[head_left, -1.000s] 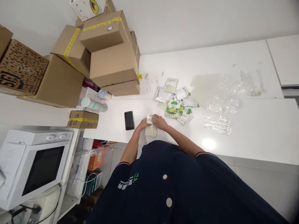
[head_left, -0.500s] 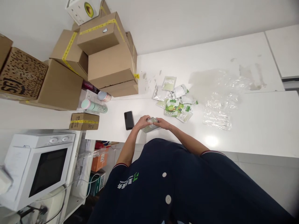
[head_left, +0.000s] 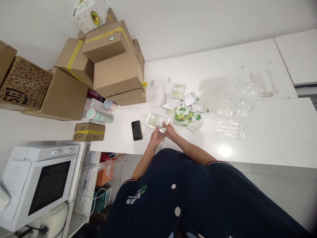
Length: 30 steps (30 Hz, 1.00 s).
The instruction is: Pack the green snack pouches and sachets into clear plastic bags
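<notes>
A flat packet [head_left: 153, 120], pale green at one end and silvery with print at the other, is held above the white table's front part. My left hand [head_left: 156, 136] grips its lower edge from beneath. With thumb and fingers closed, my right hand [head_left: 169, 130] pinches the silvery right end. Just right of my hands lies a loose pile of packets: a green pouch with a kiwi picture [head_left: 182, 115], a pale green packet [head_left: 178, 91], a silvery packet [head_left: 168, 101] and several more. A black phone [head_left: 136, 130] rests on the table left of my left hand.
Crumpled clear plastic [head_left: 230, 112] spreads over the table's right side. Cardboard boxes [head_left: 116, 71] are stacked at the back left. Near them are a mint-green bottle [head_left: 99, 115] and a small taped box [head_left: 89, 132]. A white microwave [head_left: 47, 185] stands at lower left.
The packet has turned, with its pale green end now pointing up and left. My left hand has moved right and down, closer to my right hand.
</notes>
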### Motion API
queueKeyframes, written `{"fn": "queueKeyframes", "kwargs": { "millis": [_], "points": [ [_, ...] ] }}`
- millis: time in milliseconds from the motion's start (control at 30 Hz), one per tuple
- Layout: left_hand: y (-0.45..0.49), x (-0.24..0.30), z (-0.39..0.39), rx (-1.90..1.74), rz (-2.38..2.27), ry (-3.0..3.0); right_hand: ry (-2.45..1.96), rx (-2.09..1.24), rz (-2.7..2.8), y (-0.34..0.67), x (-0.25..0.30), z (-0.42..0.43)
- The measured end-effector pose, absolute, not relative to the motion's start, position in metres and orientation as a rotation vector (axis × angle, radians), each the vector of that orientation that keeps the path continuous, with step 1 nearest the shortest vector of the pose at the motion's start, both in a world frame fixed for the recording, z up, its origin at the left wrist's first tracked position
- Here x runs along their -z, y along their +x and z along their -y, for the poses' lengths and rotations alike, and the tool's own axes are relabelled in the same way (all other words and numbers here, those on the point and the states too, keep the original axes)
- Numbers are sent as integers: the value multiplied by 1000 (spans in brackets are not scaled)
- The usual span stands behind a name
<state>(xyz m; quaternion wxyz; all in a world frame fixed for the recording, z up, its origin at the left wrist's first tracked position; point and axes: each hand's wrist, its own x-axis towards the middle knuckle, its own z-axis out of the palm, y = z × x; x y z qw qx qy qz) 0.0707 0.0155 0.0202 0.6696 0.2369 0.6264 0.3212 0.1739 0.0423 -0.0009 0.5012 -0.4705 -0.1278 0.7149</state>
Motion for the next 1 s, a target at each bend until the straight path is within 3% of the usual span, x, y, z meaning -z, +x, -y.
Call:
{"fn": "queueKeyframes", "kwargs": {
  "millis": [100, 233, 433, 700, 800, 933, 1000],
  "points": [
    [65, -10, -22, -958, -1447, 463, -1070, -1822, 228, 167, -3, -43],
    [40, -3, -31, -941, -1588, 584, -1190, -1958, 279, 173, -5, -61],
    [5, 7, -76, -892, -1658, 634, -1517, -1769, 576, 169, 1, -95],
    [-18, 10, -154, -347, -2117, 1113, -1527, -1785, 814, 247, 1, -61],
    [-11, 9, -163, -184, -2270, 1277, -1822, -1503, 924, 312, -3, -39],
    [8, 4, -154, -237, -2421, 1287, -2416, -669, 1318, 390, -10, -24],
    [18, 0, -142, -331, -2446, 1304, -2543, -418, 1496, 416, -8, -23]
  ]
}}
